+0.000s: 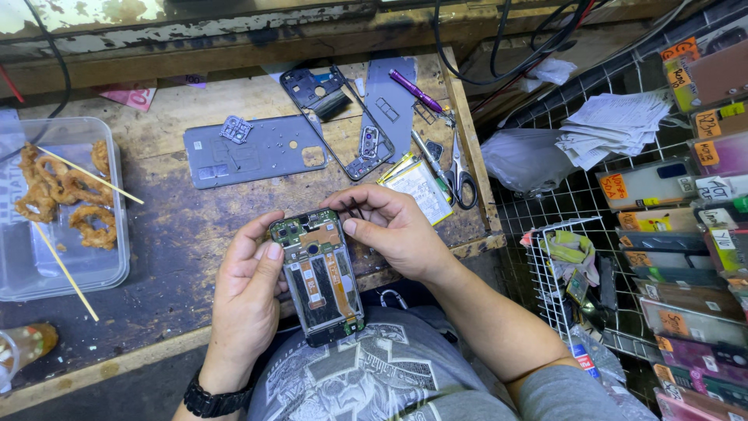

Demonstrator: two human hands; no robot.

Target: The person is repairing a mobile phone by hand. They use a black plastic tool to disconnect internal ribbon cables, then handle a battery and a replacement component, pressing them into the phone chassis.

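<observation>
Two hands share one opened phone (318, 274), held just above our lap at the near edge of the counter (179, 234), close under our eyes so the small parts can be seen. Our left hand (248, 292) cradles the phone's left side, its grip clamped on the frame with the thumb pressed near the top corner to keep it steady. Our right hand (393, 230) closes on the top right corner, thumb against the circuit board, fingers curled over the upper edge, apparently working something there. With the back removed, the board and orange flex cables face up. Stripped parts lie spread farther back on the counter, out of the way but within reach: a grey back cover (253, 150), a dark frame (331, 117), a battery (419, 187). Scissors (460, 175) and a purple screwdriver (417, 91) rest at the right side, near the working hand. Left of us, well apart, sits a plastic tub (66, 269) of fried snacks with skewers.
</observation>
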